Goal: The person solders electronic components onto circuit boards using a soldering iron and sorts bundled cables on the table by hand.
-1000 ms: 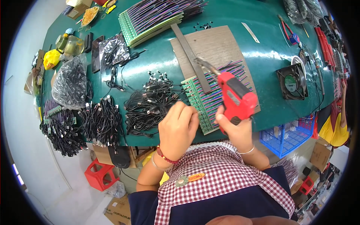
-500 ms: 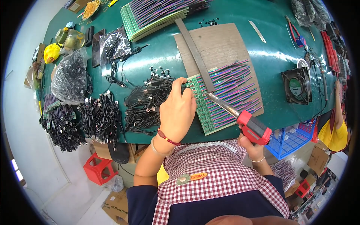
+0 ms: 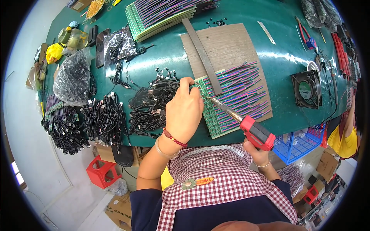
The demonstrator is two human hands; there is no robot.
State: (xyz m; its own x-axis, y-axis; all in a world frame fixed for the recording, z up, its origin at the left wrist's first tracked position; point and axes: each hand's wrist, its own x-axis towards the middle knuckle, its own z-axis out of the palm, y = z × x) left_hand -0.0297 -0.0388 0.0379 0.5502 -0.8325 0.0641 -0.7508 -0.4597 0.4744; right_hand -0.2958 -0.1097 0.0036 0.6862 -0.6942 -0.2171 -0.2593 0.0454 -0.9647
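A green circuit board panel (image 3: pixel 211 120) lies on a brown board (image 3: pixel 227 44), with rows of pink, blue and black wires running off its right side. My left hand (image 3: pixel 185 109) is at the panel's left edge, thumb and fingers pinched together; what they hold is too small to make out. My right hand (image 3: pixel 257 154) grips a red and black soldering gun (image 3: pixel 256 133) by its handle. The gun's metal tip points left onto the panel, close to my left fingertips. A flat metal bar (image 3: pixel 202 57) lies across the brown board and over the wires.
Bundled black cables (image 3: pixel 152 106) lie left of my left hand, with more cable bundles (image 3: pixel 103 119) further left. Stacked wired panels (image 3: pixel 158 19) are at the back. A square fan (image 3: pixel 306 88) stands right, above a blue basket (image 3: pixel 296 146). Another person's arm (image 3: pixel 350 119) shows far right.
The soldering gun has moved a little left with my right hand, bringing its tip closer to my left fingertips. My left hand stays pinched at the panel's edge.
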